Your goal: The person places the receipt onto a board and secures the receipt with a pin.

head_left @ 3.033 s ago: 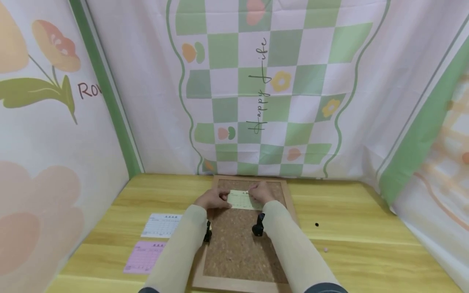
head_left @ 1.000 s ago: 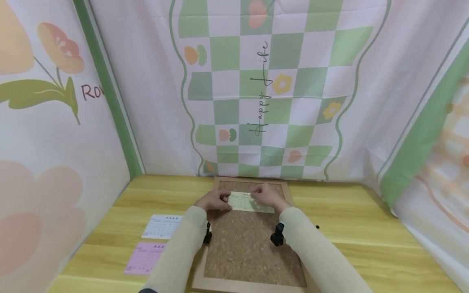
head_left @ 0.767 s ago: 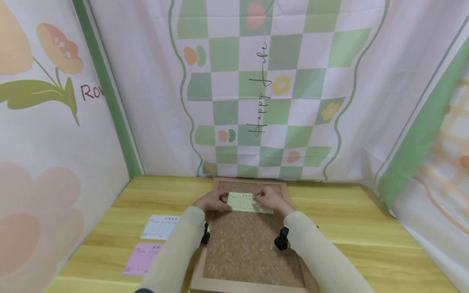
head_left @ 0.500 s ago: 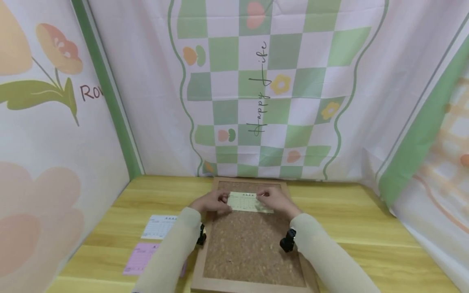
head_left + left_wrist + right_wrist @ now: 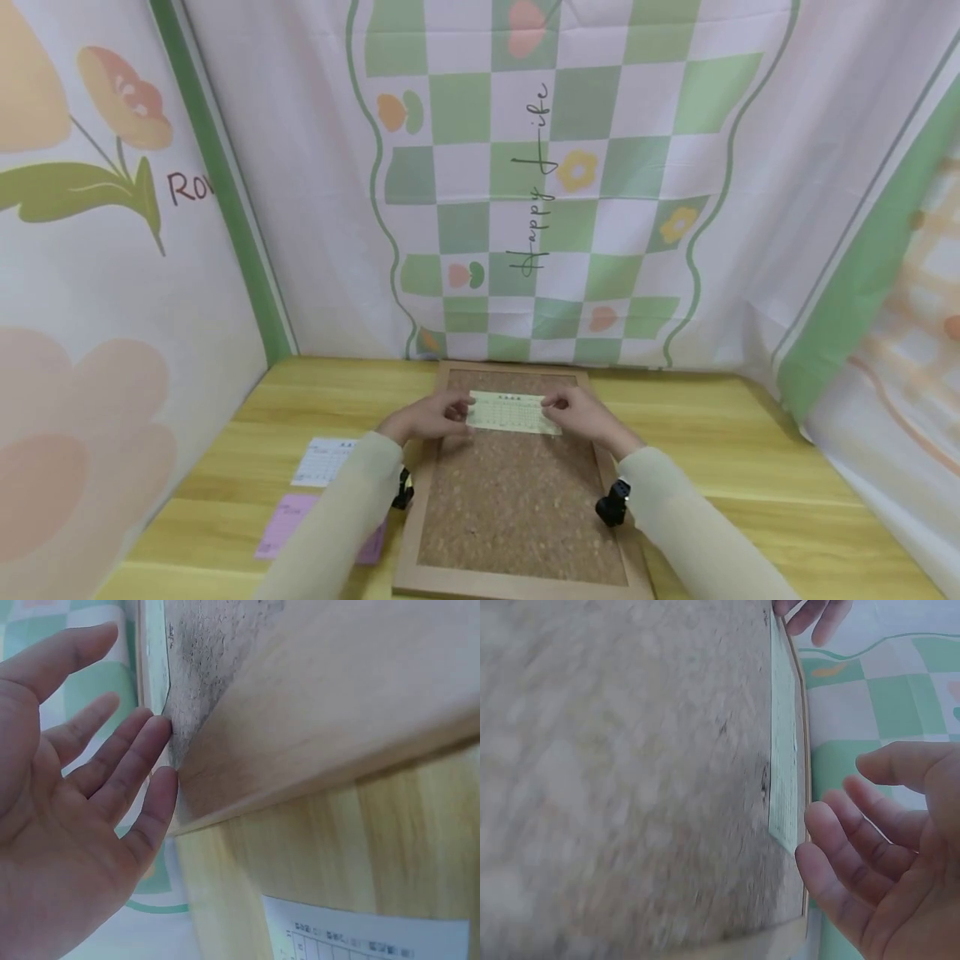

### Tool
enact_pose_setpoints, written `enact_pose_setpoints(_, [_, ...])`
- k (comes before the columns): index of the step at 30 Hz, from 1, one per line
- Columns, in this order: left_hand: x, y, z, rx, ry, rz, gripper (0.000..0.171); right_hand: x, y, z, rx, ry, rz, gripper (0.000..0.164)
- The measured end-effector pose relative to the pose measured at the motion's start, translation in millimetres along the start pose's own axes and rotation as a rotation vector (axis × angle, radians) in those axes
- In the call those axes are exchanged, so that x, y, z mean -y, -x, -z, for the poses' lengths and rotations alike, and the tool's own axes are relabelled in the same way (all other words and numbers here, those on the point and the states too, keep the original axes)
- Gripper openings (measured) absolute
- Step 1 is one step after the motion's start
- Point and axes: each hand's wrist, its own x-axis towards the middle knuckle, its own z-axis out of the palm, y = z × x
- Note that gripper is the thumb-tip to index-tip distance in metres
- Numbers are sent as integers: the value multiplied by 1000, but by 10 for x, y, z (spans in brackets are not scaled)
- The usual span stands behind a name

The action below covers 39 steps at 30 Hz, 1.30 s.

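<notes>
A pale green printed paper slip (image 5: 508, 412) lies across the upper part of a wood-framed cork board (image 5: 517, 500). My left hand (image 5: 429, 417) is at the slip's left end, and in the left wrist view its fingers (image 5: 131, 761) are relaxed and spread, tips close to the board. At the slip's right end is my right hand (image 5: 585, 415). Its loosely bent fingers (image 5: 825, 881) come near the slip's corner in the right wrist view, and the thumb stands apart from them. Neither hand grips anything. Whether a pin sits in the slip is too small to tell.
A white printed slip (image 5: 322, 462) and a pink one (image 5: 285, 521) lie left of the board on the wooden table (image 5: 750, 467), both partly covered by my left sleeve. A patterned curtain (image 5: 555, 208) hangs right behind the board.
My right hand has slid right along the slip from its top middle to its right end. My left hand has drawn back slightly left. The slip has stayed on the board.
</notes>
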Motion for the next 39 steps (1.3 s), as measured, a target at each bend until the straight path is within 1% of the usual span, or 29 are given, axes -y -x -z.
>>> enact_pose_setpoints(7, [-11,48,-11,24,-37,4,58,-102,177,93,-10,61,15,28])
enact_pose_setpoints(12, [-67,126,18,25,-41,-24,58,-137,323,126,-21,87,-3,29])
enact_pose_setpoints(14, [-87,167,39,20,-43,-45,58,-167,382,135,-21,95,20,28])
enact_pose_setpoints(17, [-88,230,77,17,-40,-73,60,-225,471,154,-24,128,83,24])
enact_pose_setpoints(19, [-69,271,105,15,-37,-95,59,-266,524,164,-34,152,119,24])
enact_pose_setpoints(22, [-25,344,149,5,-48,-116,58,-319,593,168,-61,188,146,25])
enact_pose_setpoints(24, [4,395,176,-5,-57,-116,56,-354,632,168,-73,212,158,26])
enact_pose_setpoints(28, [58,515,235,-31,-78,-105,55,-420,712,161,-75,234,150,29])
enact_pose_setpoints(30, [87,582,271,-43,-90,-105,55,-450,749,154,-69,228,138,30])
enact_pose_setpoints(34, [158,715,352,-70,-108,-98,55,-494,801,138,-44,210,141,35])
enact_pose_setpoints(39, [273,855,433,-97,-97,-73,55,-502,841,127,10,154,136,40])
